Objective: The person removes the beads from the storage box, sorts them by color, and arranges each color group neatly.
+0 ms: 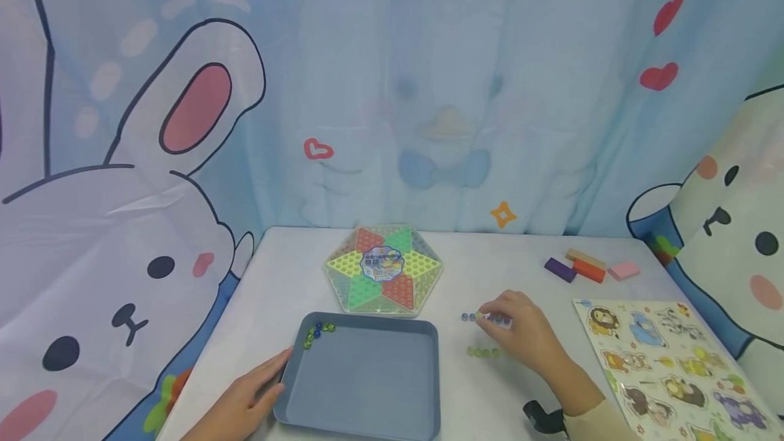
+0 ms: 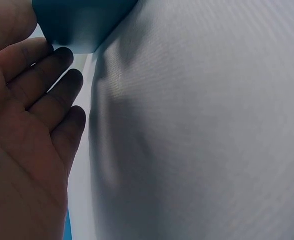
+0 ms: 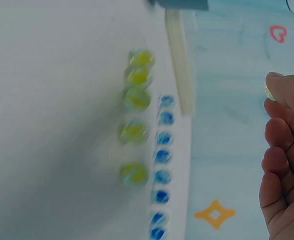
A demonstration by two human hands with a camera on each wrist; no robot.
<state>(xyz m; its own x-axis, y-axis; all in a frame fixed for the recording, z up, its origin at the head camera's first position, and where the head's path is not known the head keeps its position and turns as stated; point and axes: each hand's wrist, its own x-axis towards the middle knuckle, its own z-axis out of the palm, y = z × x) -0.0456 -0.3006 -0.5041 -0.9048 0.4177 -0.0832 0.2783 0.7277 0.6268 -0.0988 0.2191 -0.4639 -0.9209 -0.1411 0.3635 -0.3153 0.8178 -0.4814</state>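
A yellow-green marble [image 3: 268,93] is pinched between the thumb and index finger of my right hand [image 1: 523,335], raised above the table. Below that hand lie a row of yellow-green marbles [image 3: 137,77] and, farther back, a longer row of blue marbles [image 3: 162,156], partly hidden by the hand in the head view. A grey-blue tray [image 1: 367,386] stands to their left, with several green marbles [image 1: 308,344] and a couple of blue ones [image 1: 317,334] in its far left corner. My left hand [image 1: 245,400] is at the tray's left side, fingers extended against its wall.
Behind the tray lies a hexagonal Chinese checkers board [image 1: 382,267]. Coloured blocks [image 1: 589,271] sit at the back right, and an animal picture board [image 1: 674,366] lies at the right. A printed curtain [image 1: 441,87] hangs along the table's back edge.
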